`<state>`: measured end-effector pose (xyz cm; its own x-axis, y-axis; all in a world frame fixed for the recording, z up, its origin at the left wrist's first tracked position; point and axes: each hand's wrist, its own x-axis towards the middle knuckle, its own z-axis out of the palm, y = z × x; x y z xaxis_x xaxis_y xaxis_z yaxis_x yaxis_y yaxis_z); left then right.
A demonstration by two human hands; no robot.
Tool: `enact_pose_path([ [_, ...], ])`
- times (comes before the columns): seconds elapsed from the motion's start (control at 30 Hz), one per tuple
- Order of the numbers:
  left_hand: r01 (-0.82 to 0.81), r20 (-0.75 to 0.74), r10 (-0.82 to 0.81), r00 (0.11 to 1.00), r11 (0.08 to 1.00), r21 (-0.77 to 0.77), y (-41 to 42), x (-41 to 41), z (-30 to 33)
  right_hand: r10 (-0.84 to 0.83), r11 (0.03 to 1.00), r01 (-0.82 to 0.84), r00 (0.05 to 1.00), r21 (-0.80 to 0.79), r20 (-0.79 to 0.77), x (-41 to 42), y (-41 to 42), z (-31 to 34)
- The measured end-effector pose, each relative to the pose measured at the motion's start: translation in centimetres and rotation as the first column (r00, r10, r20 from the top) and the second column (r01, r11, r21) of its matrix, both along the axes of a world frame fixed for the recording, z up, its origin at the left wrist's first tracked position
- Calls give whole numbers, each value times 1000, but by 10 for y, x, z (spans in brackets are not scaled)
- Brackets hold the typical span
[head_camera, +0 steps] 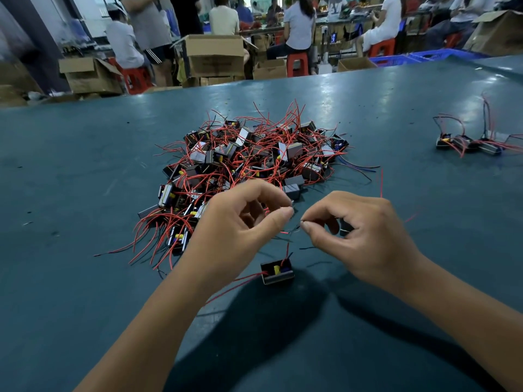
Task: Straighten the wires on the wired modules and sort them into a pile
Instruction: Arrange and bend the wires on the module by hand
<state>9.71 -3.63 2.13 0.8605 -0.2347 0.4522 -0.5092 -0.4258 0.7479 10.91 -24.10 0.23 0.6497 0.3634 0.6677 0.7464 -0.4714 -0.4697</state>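
Above the table point(85, 165), both hands point(297, 227) pinch thin wires point(288, 232) of a dangling module point(278, 271)

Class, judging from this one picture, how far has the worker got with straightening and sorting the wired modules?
Barely started. Done: a few modules sit apart at far right. In hand: the left hand and right hand pinch thin wires, with one module hanging or lying below them. Left: the big tangled heap, nearly all the stock.
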Motion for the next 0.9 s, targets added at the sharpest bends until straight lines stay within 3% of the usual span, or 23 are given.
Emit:
enact_pose_path([
  [0.07, -6, 219, -25, 975, 990, 140, 5, 1, 2, 4, 1000, -4, 1000, 10, -25, 1, 0, -1],
  [0.13, -29, 327, -59, 943, 966, 257, 6, 4, 0, 12, 1000, -12, 999, 22, -37, 1, 0, -1],
  [0.37, -79, 467, -109, 877, 928, 364, 5, 8, -6, 42, 999, -42, 999, 6, -27, 1, 1, -2],
  [0.5, -73, 471, -117, 874, 927, 367, 4, 8, -5, 34, 999, -34, 999, -12, 1, 1, -1, -2],
  [0.77, 22, 188, -72, 979, 967, 255, -1, 1, -1, 11, 998, -6, 997, -63, 83, -1, 1, -1],
  [0.83, 41, 10, -43, 999, 987, 157, -2, -1, -2, 7, 995, 4, 992, -95, 123, -1, 2, 0],
  [0.9, 51, -235, -60, 970, 998, -43, -5, -2, -3, 12, 994, 4, 989, -112, 147, -1, 2, -1],
])
